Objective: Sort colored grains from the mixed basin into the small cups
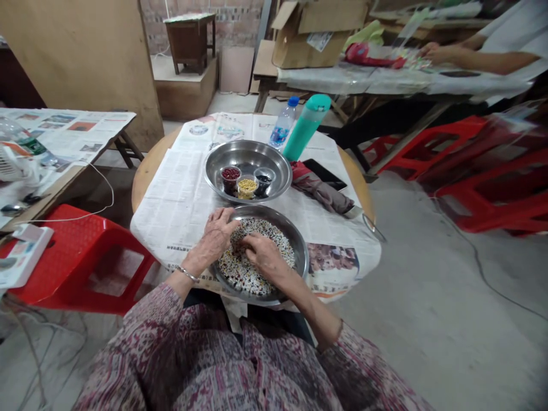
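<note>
A steel basin sits at the near edge of the round table, holding a mix of white, black, yellow and red grains or beans. At its upper left rim is my left hand, thumb toward the inside and fingers bent over the rim. My right hand dips into the mix, its fingers drawn together; what lies between the fingertips is hidden. Just beyond stands a second steel basin with three clear cups: dark red beans, yellow beans and black beans.
Newspaper covers the table. A teal bottle, a water bottle, a dark flat device and a folded umbrella stand or lie around the far basin. Red stools flank both sides. Another person's hands work at the back table.
</note>
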`<state>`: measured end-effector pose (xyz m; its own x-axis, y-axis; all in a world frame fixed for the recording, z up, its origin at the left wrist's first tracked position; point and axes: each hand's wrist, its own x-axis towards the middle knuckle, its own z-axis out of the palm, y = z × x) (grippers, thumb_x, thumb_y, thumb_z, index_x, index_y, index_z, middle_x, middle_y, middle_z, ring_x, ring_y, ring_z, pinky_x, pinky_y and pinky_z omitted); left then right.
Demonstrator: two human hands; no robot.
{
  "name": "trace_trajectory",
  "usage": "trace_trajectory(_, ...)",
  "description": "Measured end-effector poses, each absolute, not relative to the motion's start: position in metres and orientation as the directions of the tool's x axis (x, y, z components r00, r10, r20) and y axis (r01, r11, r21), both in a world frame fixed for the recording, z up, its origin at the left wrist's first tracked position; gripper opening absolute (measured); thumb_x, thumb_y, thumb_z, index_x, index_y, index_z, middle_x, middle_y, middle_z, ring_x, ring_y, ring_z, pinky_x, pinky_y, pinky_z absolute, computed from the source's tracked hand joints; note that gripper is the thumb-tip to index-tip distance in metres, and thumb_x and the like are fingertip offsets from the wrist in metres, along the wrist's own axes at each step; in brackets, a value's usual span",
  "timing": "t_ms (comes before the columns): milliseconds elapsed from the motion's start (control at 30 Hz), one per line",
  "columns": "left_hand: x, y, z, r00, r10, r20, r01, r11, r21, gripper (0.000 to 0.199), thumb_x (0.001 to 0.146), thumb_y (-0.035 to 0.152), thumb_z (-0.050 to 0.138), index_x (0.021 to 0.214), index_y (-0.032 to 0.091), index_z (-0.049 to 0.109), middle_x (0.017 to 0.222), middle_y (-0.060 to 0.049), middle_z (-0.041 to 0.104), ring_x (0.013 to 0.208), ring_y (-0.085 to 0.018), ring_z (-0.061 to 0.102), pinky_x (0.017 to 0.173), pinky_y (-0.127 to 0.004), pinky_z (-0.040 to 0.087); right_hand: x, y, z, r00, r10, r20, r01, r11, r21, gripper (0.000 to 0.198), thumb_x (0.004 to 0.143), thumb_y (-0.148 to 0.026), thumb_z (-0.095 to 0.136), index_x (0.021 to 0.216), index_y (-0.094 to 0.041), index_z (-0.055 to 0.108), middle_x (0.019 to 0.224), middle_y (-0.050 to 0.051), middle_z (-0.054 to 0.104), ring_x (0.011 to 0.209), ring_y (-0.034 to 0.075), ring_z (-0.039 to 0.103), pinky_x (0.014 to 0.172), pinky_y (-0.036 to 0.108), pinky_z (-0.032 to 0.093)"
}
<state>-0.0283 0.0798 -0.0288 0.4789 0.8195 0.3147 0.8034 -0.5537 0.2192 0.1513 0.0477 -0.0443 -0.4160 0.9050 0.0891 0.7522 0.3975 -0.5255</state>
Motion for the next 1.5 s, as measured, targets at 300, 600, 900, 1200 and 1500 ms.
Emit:
trace_trajectory(300, -0.023, 0.081, -0.031, 0.269, 0.911, 0.311, 0.911, -0.346, 0.224, 0.058, 0.08, -0.007, 0.041, 0.135, 0.011, 0.05, 0.127, -0.018, 0.055, 0.115, -0.03, 0.047, 0.098, -0.049, 0.049, 0.168, 0.009, -0.037, -0.623, 0.767, 0.155, 0.548, 0.569, -0.613, 0.022, 0.09, -0.011, 0.055, 0.102, -0.021, 0.071, 0.099, 0.006, 0.07, 0.093, 0.018, 0.064, 0.085, 0.034, 0.052)
trace_trajectory(600, -0.003, 0.09, -0.023, 0.179, 0.97, 0.165, 0.954, -0.212, 0.212, 0.038, 0.087, -0.002, 0.046, 0.123, 0.011, 0.052, 0.116, -0.017, 0.061, 0.108, -0.029, 0.056, 0.089, -0.042, 0.053, 0.163, 0.015, -0.033, -0.65, 0.752, 0.113, 0.652, 0.628, -0.425, 0.021, 0.094, -0.018, 0.055, 0.103, -0.023, 0.073, 0.115, 0.01, 0.067, 0.107, 0.025, 0.056, 0.091, 0.043, 0.054)
trace_trajectory(900, -0.006, 0.09, -0.034, 0.17, 0.961, 0.216, 0.94, -0.224, 0.259, 0.044, 0.086, -0.001, 0.051, 0.127, 0.015, 0.049, 0.117, -0.013, 0.064, 0.102, -0.024, 0.06, 0.088, -0.037, 0.055, 0.192, 0.028, -0.043, -0.315, 0.937, 0.149, 0.867, 0.348, -0.357, 0.034, 0.09, -0.041, 0.065, 0.119, -0.024, 0.065, 0.11, 0.011, 0.063, 0.106, 0.029, 0.06, 0.09, 0.045, 0.053)
trace_trajectory(1200, -0.007, 0.091, -0.032, 0.163, 0.964, 0.208, 0.926, -0.223, 0.306, 0.046, 0.086, -0.002, 0.048, 0.128, 0.015, 0.051, 0.115, -0.011, 0.066, 0.105, -0.022, 0.062, 0.094, -0.034, 0.053, 0.141, 0.017, -0.043, -0.538, 0.839, 0.086, 0.656, 0.48, -0.583, 0.031, 0.089, -0.005, 0.049, 0.103, -0.021, 0.071, 0.098, 0.006, 0.068, 0.092, 0.017, 0.064, 0.087, 0.031, 0.051)
trace_trajectory(1500, -0.013, 0.1, -0.026, 0.142, 0.986, 0.086, 0.901, -0.164, 0.401, 0.047, 0.087, 0.0, 0.05, 0.132, 0.016, 0.053, 0.116, -0.012, 0.071, 0.111, -0.023, 0.066, 0.096, -0.033, 0.053, 0.131, 0.03, -0.035, -0.689, 0.692, 0.216, 0.626, 0.718, -0.303, 0.02, 0.091, -0.024, 0.062, 0.108, -0.023, 0.073, 0.123, 0.011, 0.064, 0.124, 0.029, 0.049, 0.107, 0.049, 0.043)
